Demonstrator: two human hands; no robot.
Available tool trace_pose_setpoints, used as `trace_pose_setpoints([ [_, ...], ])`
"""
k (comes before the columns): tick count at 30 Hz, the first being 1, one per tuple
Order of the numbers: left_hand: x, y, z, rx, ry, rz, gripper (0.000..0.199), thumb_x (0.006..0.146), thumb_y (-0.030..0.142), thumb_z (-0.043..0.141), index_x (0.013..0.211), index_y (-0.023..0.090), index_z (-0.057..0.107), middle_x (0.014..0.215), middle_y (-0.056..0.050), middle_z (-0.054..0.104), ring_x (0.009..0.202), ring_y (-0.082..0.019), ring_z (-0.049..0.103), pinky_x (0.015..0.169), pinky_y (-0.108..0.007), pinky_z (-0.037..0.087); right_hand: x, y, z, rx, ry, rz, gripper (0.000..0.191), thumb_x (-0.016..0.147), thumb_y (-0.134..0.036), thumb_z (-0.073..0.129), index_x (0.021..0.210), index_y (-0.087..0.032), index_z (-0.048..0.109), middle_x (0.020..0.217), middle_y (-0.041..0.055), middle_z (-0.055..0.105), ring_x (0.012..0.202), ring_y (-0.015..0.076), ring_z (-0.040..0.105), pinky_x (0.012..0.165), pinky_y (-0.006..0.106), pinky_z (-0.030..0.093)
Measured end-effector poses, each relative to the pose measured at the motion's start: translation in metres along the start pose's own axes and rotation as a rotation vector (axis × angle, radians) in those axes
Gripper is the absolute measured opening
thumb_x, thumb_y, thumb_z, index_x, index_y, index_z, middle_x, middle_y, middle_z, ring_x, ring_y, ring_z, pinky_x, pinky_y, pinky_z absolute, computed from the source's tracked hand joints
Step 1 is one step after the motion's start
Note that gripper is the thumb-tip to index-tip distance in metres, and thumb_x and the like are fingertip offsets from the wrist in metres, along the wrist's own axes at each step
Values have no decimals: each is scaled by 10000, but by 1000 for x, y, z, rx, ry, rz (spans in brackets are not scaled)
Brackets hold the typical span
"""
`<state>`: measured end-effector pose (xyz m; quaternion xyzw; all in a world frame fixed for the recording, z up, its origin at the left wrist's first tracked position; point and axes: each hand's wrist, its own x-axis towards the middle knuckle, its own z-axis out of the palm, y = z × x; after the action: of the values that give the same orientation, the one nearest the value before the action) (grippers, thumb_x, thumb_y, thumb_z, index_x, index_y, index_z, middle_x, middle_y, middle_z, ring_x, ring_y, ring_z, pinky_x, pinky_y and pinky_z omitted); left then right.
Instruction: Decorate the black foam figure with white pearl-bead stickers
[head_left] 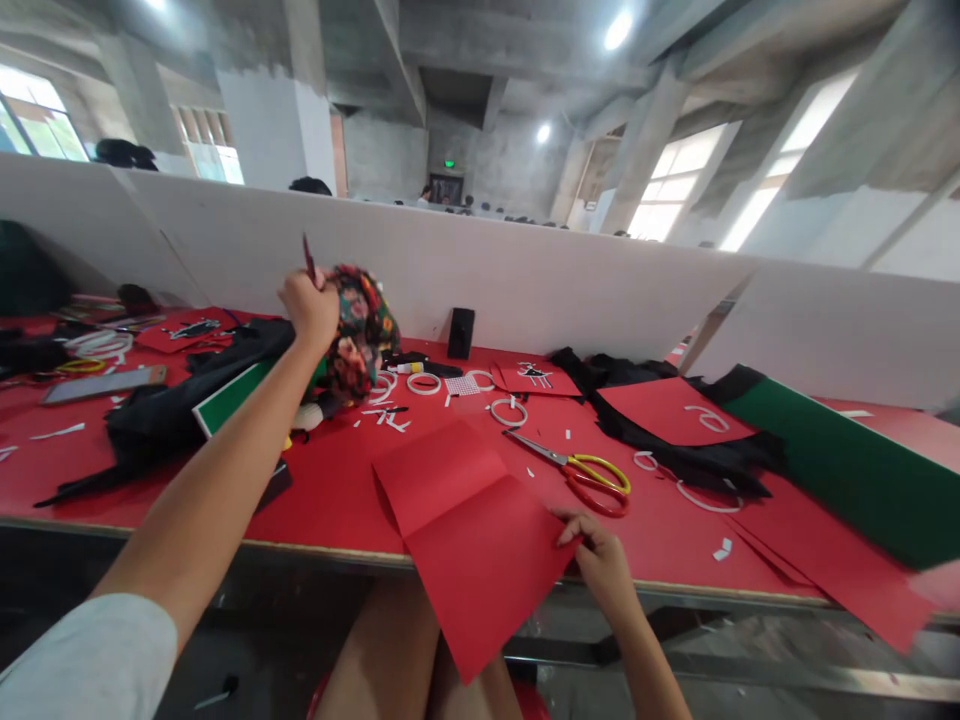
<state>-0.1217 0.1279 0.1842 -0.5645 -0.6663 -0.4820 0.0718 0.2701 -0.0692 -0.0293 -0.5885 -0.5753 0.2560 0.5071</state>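
My left hand [311,308] is raised over the back of the table, closed around a thin dark pen-like stick [308,256] that points up. Bunched floral cloth [358,335] lies right against that hand; whether the fingers also grip it I cannot tell. With thumb and fingers, my right hand [596,550] pinches the right edge of a folded red card [487,545]. The card is spread along its crease and hangs partly over the table's front edge. Yellow-and-red-handled scissors [581,475] lie just beyond the card, blades pointing left.
On the red table [330,510] lie tape rolls [424,384], white paper scraps [386,418] and black cloth [202,400]. A green board [847,460] is at right, a phone [105,385] at left. A black box [460,333] stands by the white partition [525,275].
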Motion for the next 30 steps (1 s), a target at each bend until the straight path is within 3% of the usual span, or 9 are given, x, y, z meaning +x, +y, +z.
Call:
trace_pose_setpoints([
  [3,9,-5,2,41,-27,53,218,884,31,328,990,-26,509,1162,-145,534,1184,-263,438,1010,-381,281,2,-1,6,-4,11,6,196,450,-201,396,481,-230,587,853,74,701,912,276,630,817,389,451],
  [6,-18,-21,18,73,-171,91,83,768,51,485,802,88,551,974,-109,612,1033,-236,545,920,-302,374,4,-2,9,2,15,1,182,458,-201,409,474,-229,588,833,76,697,891,274,630,801,384,454],
  [10,-87,-45,27,118,-250,52,35,781,174,505,755,160,524,878,-97,608,945,-246,574,831,-305,424,6,-1,7,30,28,10,175,480,-196,421,491,-224,593,878,85,701,925,276,625,829,395,447],
  [13,-150,-55,14,127,-373,29,200,835,370,486,735,197,491,746,-56,597,785,-236,603,705,-308,449,6,-1,10,52,29,26,181,502,-181,432,538,-218,605,918,89,694,961,274,615,849,399,443],
  [18,-231,-54,-14,105,-616,94,204,901,339,370,776,225,483,754,-32,614,734,-209,622,618,-280,422,6,-14,25,203,45,15,117,610,-184,522,630,-214,634,1062,86,663,1043,263,588,915,410,419],
  [24,-259,-48,-24,160,-767,210,191,894,252,370,991,240,535,938,-62,609,844,-220,619,650,-283,419,22,-33,34,349,68,-66,57,743,-260,628,736,-209,652,1229,79,597,1180,257,507,1006,420,347],
  [27,-264,-46,-22,161,-816,198,245,885,229,363,1043,242,550,956,-70,599,861,-227,622,688,-301,442,36,-36,44,424,33,-65,174,766,-307,647,918,-223,650,1218,75,604,1168,245,518,998,406,366],
  [30,-271,-42,-18,139,-847,157,280,884,240,353,1069,244,564,961,-79,599,863,-235,628,719,-321,464,54,-37,62,486,-31,28,315,779,-340,627,1078,-246,596,1140,47,633,1063,218,576,905,355,440],
])
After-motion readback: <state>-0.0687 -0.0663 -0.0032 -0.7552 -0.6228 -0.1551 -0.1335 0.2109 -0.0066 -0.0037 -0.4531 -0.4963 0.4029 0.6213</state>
